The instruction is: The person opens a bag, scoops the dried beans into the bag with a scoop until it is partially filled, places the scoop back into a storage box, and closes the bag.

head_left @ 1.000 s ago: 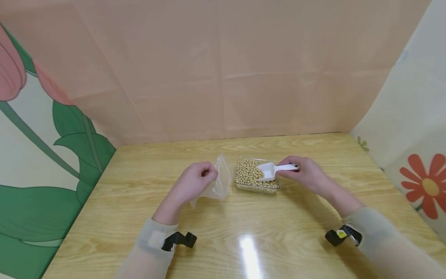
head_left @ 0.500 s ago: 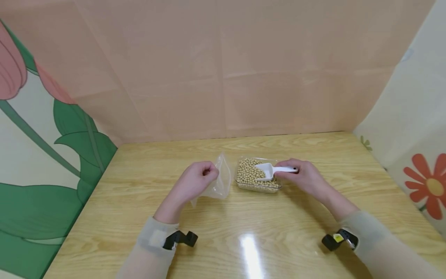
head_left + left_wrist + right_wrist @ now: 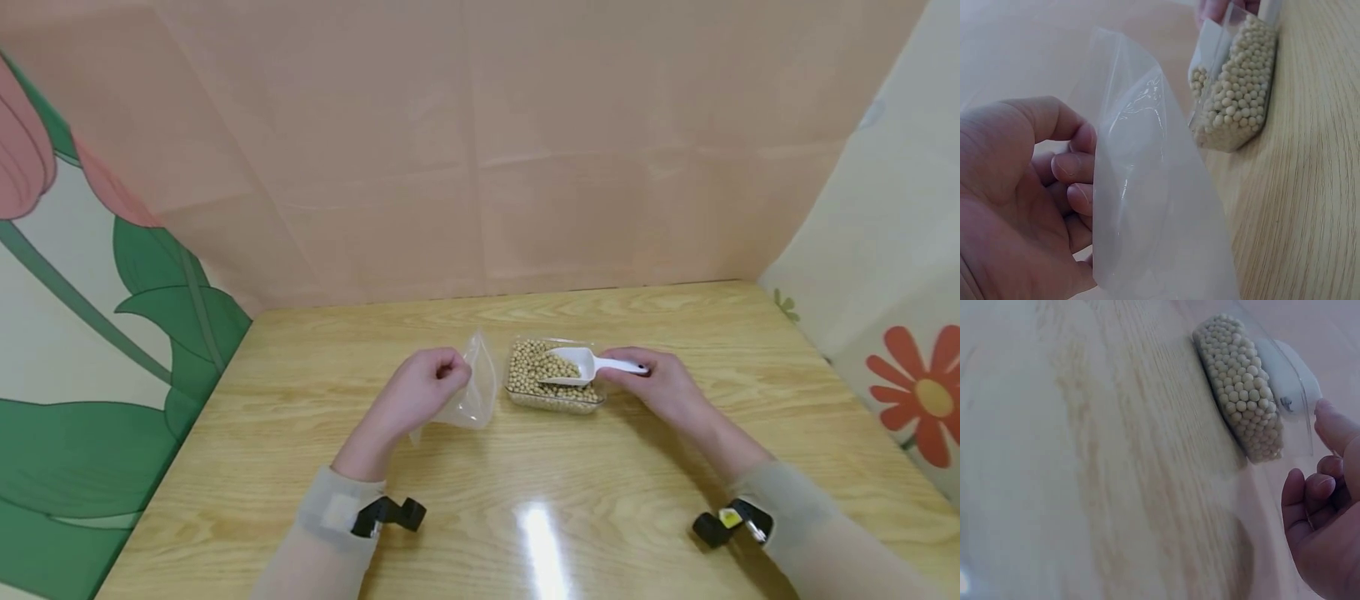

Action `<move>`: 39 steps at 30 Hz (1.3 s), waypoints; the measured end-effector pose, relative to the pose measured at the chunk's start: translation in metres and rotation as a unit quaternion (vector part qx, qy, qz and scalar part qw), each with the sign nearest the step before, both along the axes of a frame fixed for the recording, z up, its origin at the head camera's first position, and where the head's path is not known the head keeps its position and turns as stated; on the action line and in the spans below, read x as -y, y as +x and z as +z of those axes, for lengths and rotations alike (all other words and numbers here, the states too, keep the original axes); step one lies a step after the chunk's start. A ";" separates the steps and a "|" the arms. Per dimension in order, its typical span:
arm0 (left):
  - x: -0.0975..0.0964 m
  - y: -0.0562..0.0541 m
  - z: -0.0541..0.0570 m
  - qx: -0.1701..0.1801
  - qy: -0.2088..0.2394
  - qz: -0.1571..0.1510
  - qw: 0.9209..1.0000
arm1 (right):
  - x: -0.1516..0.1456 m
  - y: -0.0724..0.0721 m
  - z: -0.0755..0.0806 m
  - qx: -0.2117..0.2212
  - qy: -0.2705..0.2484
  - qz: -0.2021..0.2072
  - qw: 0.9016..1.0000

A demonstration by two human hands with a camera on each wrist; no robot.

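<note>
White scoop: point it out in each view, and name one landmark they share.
Head: the white scoop is below and right of centre, in the right hand.
Left wrist: near the top, slightly right of centre.
Right wrist: upper right, partly visible.
Shared landmark: the clear container.

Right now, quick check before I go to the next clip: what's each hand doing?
Left hand: closed, holding the clear plastic bag.
Right hand: closed, holding the white scoop by its handle.

Our wood-grain counter [image 3: 450, 517]
We see a clear box [image 3: 555, 405] of pale beans [image 3: 523, 372] standing on it, and a streak of glare [image 3: 543, 550] on the box's near side.
</note>
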State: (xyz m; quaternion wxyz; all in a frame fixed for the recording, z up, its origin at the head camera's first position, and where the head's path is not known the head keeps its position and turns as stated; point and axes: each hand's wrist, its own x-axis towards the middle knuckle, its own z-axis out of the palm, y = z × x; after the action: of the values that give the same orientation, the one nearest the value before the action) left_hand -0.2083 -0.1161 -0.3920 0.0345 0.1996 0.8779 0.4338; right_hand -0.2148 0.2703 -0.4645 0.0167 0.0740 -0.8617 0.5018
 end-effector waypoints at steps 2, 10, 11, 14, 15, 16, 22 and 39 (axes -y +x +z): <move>0.000 0.000 0.000 -0.002 0.000 0.000 1.000 | -0.001 0.000 -0.001 0.001 -0.003 -0.005 1.000; -0.001 0.000 -0.002 -0.003 -0.001 0.005 1.000 | -0.001 0.005 0.000 0.012 -0.024 -0.019 0.999; -0.001 0.000 -0.002 -0.002 -0.002 0.006 1.000 | -0.001 0.005 0.000 0.015 -0.030 -0.020 0.999; -0.003 0.001 -0.003 -0.001 -0.002 0.013 1.000 | -0.002 0.008 0.002 0.026 -0.041 -0.024 0.999; -0.003 0.001 -0.004 0.001 0.000 0.015 1.000 | -0.002 0.008 0.003 0.027 -0.044 -0.025 0.998; -0.004 0.001 -0.004 0.001 0.002 0.017 1.000 | -0.002 0.009 0.004 0.027 -0.048 -0.027 0.998; -0.005 0.001 -0.007 0.002 0.011 0.019 1.000 | 0.002 0.012 0.015 0.031 -0.081 -0.026 0.996; -0.008 0.002 -0.006 0.003 0.008 0.016 1.000 | 0.034 0.022 0.060 0.021 -0.081 0.015 0.996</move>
State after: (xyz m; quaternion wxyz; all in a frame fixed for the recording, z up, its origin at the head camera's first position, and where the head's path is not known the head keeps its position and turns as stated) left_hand -0.2059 -0.1082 -0.3978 0.0287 0.1840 0.8773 0.4423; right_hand -0.1923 0.2364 -0.4042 -0.0034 0.0749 -0.8171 0.5717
